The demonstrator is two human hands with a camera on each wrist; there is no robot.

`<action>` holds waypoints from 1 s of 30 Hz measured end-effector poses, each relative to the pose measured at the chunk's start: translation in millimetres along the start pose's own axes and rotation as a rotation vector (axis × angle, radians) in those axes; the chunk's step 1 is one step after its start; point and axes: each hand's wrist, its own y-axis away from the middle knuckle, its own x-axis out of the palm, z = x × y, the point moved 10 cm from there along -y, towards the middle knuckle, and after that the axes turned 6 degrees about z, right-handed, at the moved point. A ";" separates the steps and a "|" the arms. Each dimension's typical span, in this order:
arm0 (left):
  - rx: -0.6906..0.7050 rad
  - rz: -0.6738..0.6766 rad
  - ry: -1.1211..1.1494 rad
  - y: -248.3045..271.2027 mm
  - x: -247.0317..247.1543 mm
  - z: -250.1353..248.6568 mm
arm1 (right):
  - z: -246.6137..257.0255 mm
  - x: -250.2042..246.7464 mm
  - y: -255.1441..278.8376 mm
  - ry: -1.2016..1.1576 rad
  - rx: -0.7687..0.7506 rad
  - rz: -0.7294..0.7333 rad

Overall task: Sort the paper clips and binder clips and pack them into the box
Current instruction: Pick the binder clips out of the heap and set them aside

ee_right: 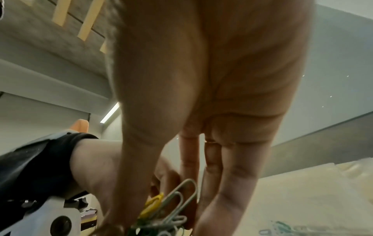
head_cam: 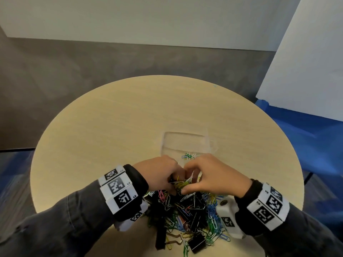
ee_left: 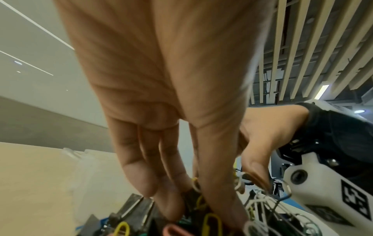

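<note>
A heap of coloured paper clips and black binder clips (head_cam: pixel 187 214) lies at the near edge of the round table. Above its far end, both hands meet on one tangled clump of clips (head_cam: pixel 181 183). My left hand (head_cam: pixel 174 182) pinches the clump between thumb and fingers; something black shows among yellow clips in that grip (ee_left: pixel 193 198). My right hand (head_cam: pixel 187 180) pinches silver and yellow paper clips (ee_right: pixel 167 204) of the same clump. Just beyond the hands stands the clear plastic box (head_cam: pixel 187 140), with a few paper clips (head_cam: pixel 189 156) inside.
The wooden table (head_cam: pixel 111 127) is bare on the left and far side. A white wall panel (head_cam: pixel 306 62) rises at the right over blue floor. Loose clips reach the table's near rim (head_cam: pixel 185 247).
</note>
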 end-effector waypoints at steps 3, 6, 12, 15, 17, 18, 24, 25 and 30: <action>0.011 -0.031 0.046 0.1 -5.8 2.6 | -1.8 1.0 -1.1 -0.058 -0.003 0.007; 0.026 -0.068 0.120 3.2 -14.4 3.1 | -6.1 -4.7 0.0 -0.130 0.000 -0.008; 0.000 -0.199 0.247 9.0 -33.5 15.2 | -16.7 -17.3 3.7 -0.345 -0.005 -0.036; -0.006 -0.284 0.296 14.0 -45.1 22.0 | -30.1 -29.4 5.7 -0.405 0.009 -0.095; -0.022 -0.354 0.314 17.6 -53.1 27.7 | -44.2 -46.6 8.6 -0.441 0.035 -0.245; -0.033 -0.389 0.328 19.0 -56.0 30.6 | -51.6 -55.3 11.1 -0.448 0.052 -0.331; -0.098 -0.517 0.433 16.5 -52.7 46.5 | -52.7 -56.0 11.3 -0.227 0.106 -0.327; -0.103 -0.515 0.463 15.0 -50.3 48.2 | -48.2 -55.1 11.9 -0.179 0.104 -0.318; -0.046 -0.350 0.493 7.6 -35.3 38.7 | -9.4 -35.1 11.6 -0.083 0.003 -0.098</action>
